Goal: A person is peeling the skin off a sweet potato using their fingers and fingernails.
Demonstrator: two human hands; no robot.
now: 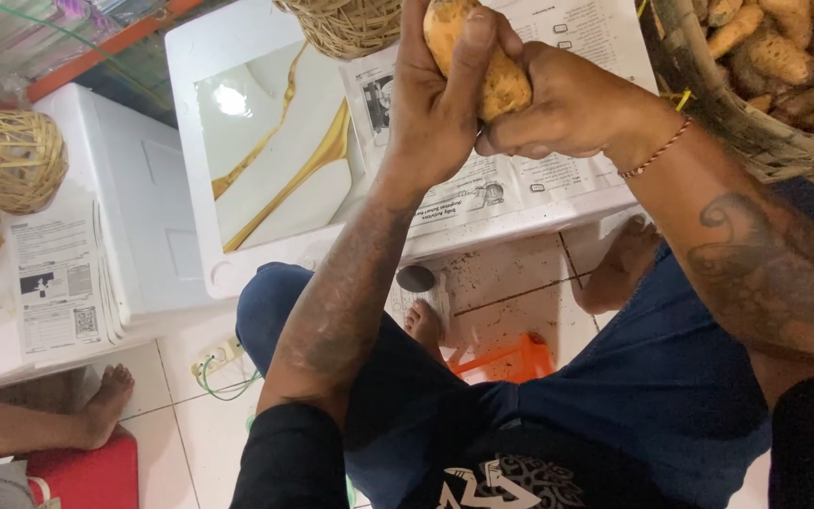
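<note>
Over newspaper, tuber near-upright.

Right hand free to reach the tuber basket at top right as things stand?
Probably not free: the right hand is wrapped on the tuber that the left hand also grips. The basket lies close beside the right wrist, with nothing between them.

Clutter around a seated worker on white tiled floor.
White foam box at left centre, newspaper sheet spread at top centre, stacked leaflets at left. Woven basket far left, another at top centre, large basket of tubers upper right. Orange plastic piece low centre, red stool and someone's bare foot lower left.
</note>
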